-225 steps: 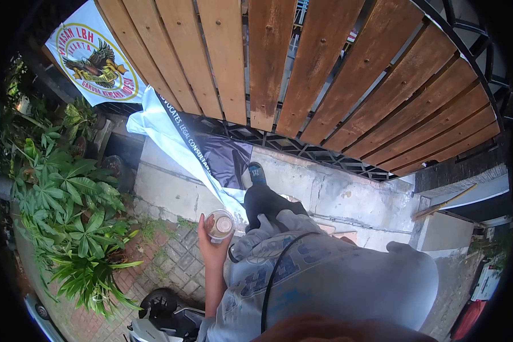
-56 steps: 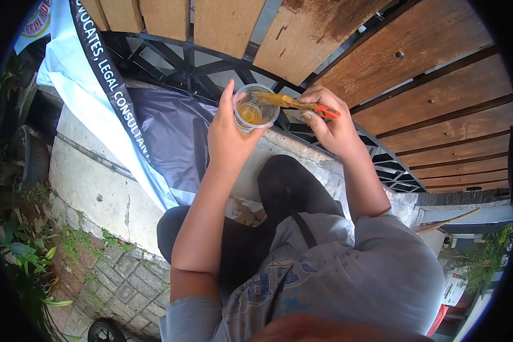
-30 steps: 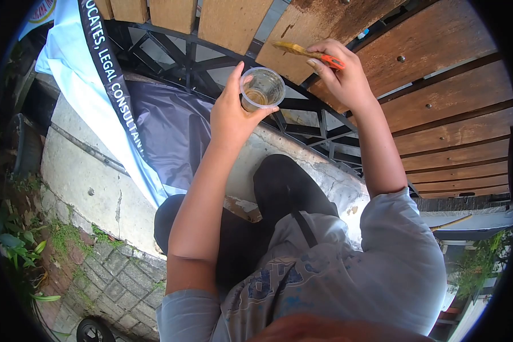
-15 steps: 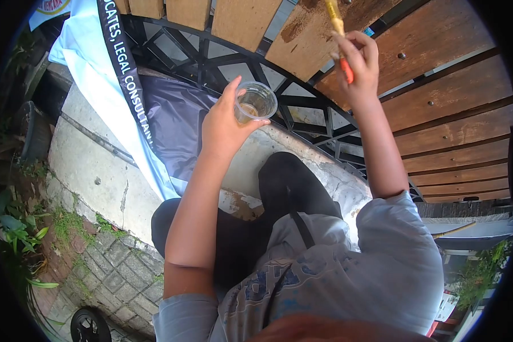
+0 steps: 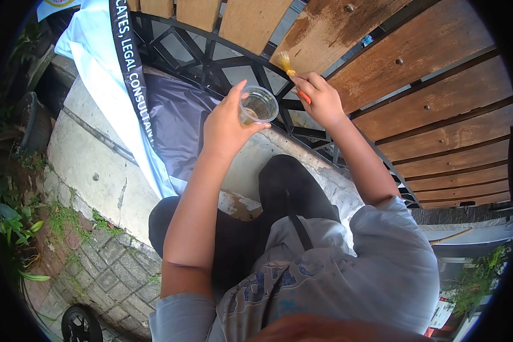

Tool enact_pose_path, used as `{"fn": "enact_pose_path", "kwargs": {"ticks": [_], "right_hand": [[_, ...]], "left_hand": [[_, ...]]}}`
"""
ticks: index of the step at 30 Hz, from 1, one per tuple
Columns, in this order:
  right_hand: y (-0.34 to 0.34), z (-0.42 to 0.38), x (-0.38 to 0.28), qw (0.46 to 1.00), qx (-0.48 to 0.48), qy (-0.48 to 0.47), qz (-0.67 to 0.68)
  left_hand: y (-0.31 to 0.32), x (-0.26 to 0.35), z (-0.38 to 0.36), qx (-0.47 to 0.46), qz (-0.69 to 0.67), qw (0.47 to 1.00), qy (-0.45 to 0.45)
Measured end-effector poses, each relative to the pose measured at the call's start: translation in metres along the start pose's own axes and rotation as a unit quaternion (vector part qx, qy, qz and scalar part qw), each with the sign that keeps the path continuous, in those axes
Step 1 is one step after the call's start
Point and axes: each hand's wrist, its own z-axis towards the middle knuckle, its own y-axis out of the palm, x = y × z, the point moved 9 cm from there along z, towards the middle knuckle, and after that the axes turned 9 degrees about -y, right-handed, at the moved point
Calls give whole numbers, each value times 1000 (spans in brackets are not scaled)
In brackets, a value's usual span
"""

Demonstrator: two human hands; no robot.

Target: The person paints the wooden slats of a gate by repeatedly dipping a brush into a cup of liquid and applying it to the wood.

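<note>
My left hand (image 5: 227,122) is wrapped round a clear plastic cup (image 5: 260,104), tilted so that its open mouth shows; a little yellowish liquid sits low inside. In my right hand (image 5: 320,102) is a paintbrush (image 5: 291,72) with an orange handle end and pale bristles. The bristles lie over the lower end of a light wooden slat (image 5: 316,43), which has a darker wet-looking brown patch higher up. Darker brown slats (image 5: 404,62) with bolt heads continue to the right.
A black metal lattice (image 5: 233,60) runs under the slats. A white and black printed banner (image 5: 114,85) drapes over the concrete ledge (image 5: 91,142) at left. Below are paving blocks (image 5: 111,279), plants (image 5: 8,222) and a small black wheel (image 5: 81,325).
My right hand has brought the paintbrush down and left, from the upper slat area to the lower end of the light slat. The left hand with the cup has barely moved.
</note>
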Motion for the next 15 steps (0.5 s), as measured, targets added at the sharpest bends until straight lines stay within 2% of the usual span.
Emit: {"fn": "enact_pose_path", "kwargs": {"ticks": [5,11,15], "right_hand": [[-36,21,14,998,-2,54,20],[-141,63,32,973,209,-20,-94],[-151,62,33,957,256,-42,-131]], "left_hand": [[5,-6,1,-7,9,1000,1],[8,-7,0,-25,33,999,-18],[7,-7,0,-30,41,998,-22]]}}
